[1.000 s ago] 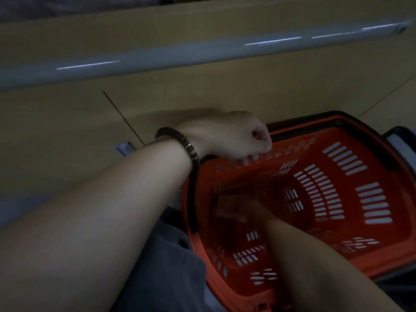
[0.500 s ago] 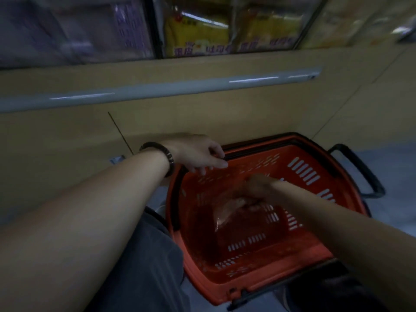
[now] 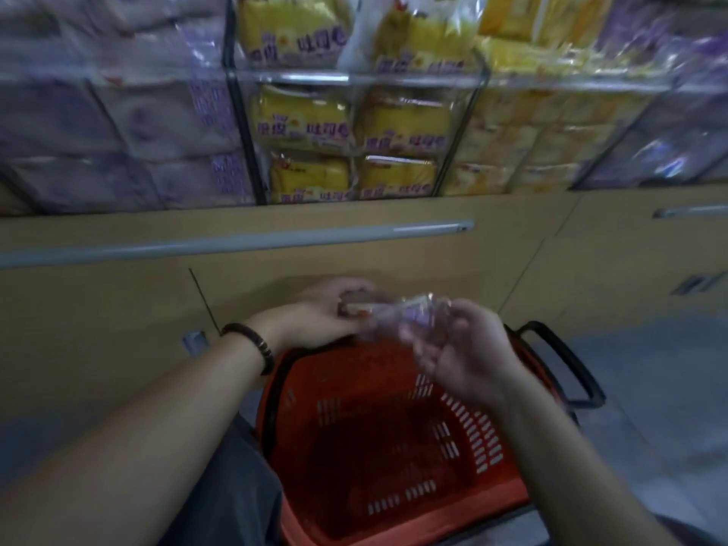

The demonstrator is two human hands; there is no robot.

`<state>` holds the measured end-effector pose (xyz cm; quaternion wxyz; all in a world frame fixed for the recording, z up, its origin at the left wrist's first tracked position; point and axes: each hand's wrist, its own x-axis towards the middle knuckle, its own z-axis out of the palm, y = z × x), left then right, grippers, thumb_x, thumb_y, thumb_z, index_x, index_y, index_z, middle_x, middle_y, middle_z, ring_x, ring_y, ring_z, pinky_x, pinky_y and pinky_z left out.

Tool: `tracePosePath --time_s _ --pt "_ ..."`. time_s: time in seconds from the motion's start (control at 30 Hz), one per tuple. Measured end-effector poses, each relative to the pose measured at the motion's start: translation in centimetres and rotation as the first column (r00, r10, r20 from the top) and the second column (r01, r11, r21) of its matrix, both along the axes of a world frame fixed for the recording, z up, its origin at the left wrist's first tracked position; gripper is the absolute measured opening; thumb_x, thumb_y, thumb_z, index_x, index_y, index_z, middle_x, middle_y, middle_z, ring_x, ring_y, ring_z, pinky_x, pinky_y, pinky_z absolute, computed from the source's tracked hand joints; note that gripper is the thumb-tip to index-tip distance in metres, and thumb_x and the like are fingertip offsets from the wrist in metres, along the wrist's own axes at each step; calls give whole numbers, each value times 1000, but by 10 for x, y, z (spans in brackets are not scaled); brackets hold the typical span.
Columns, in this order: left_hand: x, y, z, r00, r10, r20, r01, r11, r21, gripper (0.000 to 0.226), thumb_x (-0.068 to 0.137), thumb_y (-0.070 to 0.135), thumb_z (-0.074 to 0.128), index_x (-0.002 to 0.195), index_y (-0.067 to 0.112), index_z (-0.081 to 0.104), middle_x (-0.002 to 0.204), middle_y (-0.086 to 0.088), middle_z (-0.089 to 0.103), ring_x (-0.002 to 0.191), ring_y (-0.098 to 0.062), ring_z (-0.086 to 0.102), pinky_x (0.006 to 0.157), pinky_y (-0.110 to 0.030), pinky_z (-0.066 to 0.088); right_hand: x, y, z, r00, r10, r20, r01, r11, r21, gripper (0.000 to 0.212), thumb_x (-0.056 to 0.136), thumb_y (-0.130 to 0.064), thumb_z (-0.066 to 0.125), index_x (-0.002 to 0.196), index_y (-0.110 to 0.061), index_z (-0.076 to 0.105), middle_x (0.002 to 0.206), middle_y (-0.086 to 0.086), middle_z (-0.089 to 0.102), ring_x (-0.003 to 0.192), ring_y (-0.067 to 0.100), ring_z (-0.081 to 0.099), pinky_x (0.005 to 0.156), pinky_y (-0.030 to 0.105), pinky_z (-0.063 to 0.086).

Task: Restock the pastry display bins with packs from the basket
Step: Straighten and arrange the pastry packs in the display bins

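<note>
— The display bins (image 3: 315, 78) look packed already, with the basket (image 3: 354, 388) below them.
— The left hand (image 3: 327, 315) grips the pack (image 3: 394, 313) above it. Whether the right hand (image 3: 461, 352) holds it, the blur hides. A loose pinch on the wrapper could drop it.

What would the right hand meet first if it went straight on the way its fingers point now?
Most likely the pastry pack that the left hand grips, just ahead of the right hand; then the left hand itself. Blur hides whether they already touch.
</note>
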<state>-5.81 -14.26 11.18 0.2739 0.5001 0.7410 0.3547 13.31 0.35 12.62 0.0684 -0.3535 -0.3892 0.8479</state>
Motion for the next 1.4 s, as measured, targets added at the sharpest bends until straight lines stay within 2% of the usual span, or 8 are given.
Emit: tracePosePath --time_s 0.17,0.27,0.43,0.53,0.7,0.97,1.23,1.4 --pt "-1 -3 3 986 125 110 -138 984 117 29 87 35 86 106 22 69 96 5 76 84 -12 67 79 -33 52 7 -3 -2 994 71 -80 -69 997 34 45 95 -37 38 124 -11 60 100 20 76 76 36 72 64 34 45" --pt "5 -7 9 963 207 171 -236 957 172 22 87 32 87 102 25 73 96 7 76 86 -13 68 82 -36 52 9 0 15 994 111 -22 -101 959 263 25 100 -27 47 111 -11 63 76 13 70 56 29 65 55 29 40" --pt "24 -37 38 948 287 136 -305 942 142 45 87 50 81 124 25 75 100 11 81 92 -8 75 89 -37 59 17 6 24 988 153 23 -106 560 822 17 93 -36 76 88 -21 81 64 5 71 53 26 63 57 37 48" --pt "36 -61 63 944 291 154 -317 931 183 19 91 40 79 104 26 80 76 11 73 69 -8 61 67 -30 52 23 -1 36 960 275 54 -180 458 870 39 91 -43 76 68 -11 77 65 11 73 60 17 57 66 37 44" --pt "43 -89 121 964 245 103 -261 946 190 19 94 38 77 106 24 80 95 -17 77 77 -19 67 68 -28 53 28 -29 63 944 314 -104 -67 491 868 46 94 -33 76 58 -5 71 60 15 67 58 15 56 67 35 44" --pt "9 -132 220 967 253 -15 -244 946 212 20 94 33 80 105 16 77 85 -12 71 74 -17 65 67 -32 55 -15 -67 146 889 358 -286 50 544 837 29 91 -9 78 85 13 61 60 23 52 47 12 49 48 18 38" --pt "-50 -192 325 887 457 -73 -419 860 290 34 86 37 85 111 16 78 92 -12 78 75 -22 73 69 -39 62 -85 -115 267 865 449 -222 104 272 957 16 92 -21 78 89 -25 63 72 8 72 60 26 68 58 51 56" --pt "-92 -209 359 832 553 -44 -501 784 366 35 90 20 83 120 25 66 95 -9 76 76 -20 74 62 -29 58 -147 -136 321 913 395 -103 59 123 991 11 93 -29 77 89 -26 67 80 -6 76 66 14 72 64 46 63"
